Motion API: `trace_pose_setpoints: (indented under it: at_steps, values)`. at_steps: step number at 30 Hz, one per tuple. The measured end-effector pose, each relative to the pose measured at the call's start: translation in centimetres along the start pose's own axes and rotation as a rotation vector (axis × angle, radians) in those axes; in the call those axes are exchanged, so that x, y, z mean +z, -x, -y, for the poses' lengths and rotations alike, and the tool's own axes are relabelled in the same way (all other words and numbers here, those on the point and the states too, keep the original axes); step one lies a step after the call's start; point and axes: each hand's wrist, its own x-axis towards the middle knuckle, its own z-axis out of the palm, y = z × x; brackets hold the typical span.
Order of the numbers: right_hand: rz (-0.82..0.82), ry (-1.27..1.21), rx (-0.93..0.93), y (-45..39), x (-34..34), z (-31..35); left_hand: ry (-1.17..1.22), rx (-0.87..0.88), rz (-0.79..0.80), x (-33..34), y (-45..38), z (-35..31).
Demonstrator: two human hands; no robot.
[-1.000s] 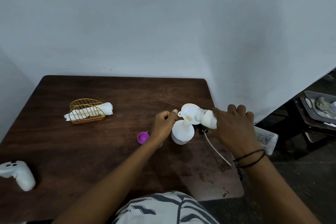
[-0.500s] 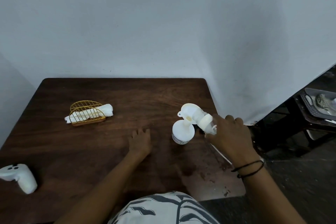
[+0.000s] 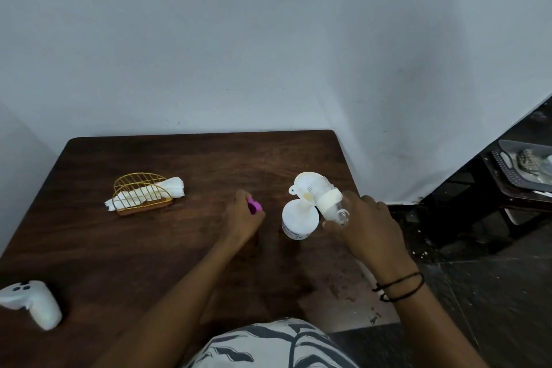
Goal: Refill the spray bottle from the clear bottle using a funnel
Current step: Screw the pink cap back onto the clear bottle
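Head view looks down on a dark brown wooden desk [image 3: 149,248] set against a pale wall [image 3: 239,39]. On the far left part of the desk stands a gold wire holder [image 3: 140,193] with white napkins [image 3: 173,188] lying through it. At the near left edge lies a white handheld controller [image 3: 33,303].

Right of the desk's middle, near its right edge, stands the white spray bottle [image 3: 298,221], upright, with its spray head off. A white funnel [image 3: 307,187] sits in its neck, its wide mouth tipped toward the camera. The right hand [image 3: 367,227], with dark bands round the wrist, grips the clear bottle [image 3: 330,203], fingers curled round its base end. That bottle is tilted with its mouth down inside the funnel, and whitish liquid fills its lower, neck end while the raised end looks clear.

Left of the spray bottle, and apart from it, the left hand [image 3: 243,218] rests low over the desk with its fingers curled round a small purple cap [image 3: 254,205], which shows at the far side of the hand.

Beyond the desk's right edge, on the far right, a grey tray [image 3: 507,146] with some items sits on dark furniture.
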Motion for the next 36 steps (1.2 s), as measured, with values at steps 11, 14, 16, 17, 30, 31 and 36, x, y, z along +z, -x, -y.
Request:
trace_pose_setpoints:
  at_steps: [11, 14, 16, 17, 30, 31, 36]
  values:
    - [-0.124, -0.384, -0.132, 2.4, 3.3, 4.9, 1.060, 0.073, -0.173, -3.1, 1.1, -6.9]
    - [-0.094, -0.476, -0.159, 2.3, 3.9, 5.8, 1.161, 0.147, -0.174, -4.0, 2.3, -7.8]
    - [-0.100, -0.507, -0.193, 2.1, 4.1, 6.2, 1.160, 0.214, -0.162, -4.6, 3.0, -8.2]
    - [-0.104, -0.515, -0.208, 2.0, 4.1, 6.4, 1.152, 0.249, -0.153, -4.8, 3.3, -8.2]
    - [0.001, -0.840, -0.278, 1.2, 5.7, 9.3, 0.735, 0.461, 0.082, -8.9, 3.1, -6.7]
    - [0.001, -0.861, -0.287, 1.3, 5.8, 9.4, 0.764, 0.443, 0.124, -9.1, 2.9, -6.5]
    - [-0.028, -0.923, -0.305, 1.0, 6.3, 9.9, 0.911, 0.310, 0.028, -8.0, 3.5, -7.0]
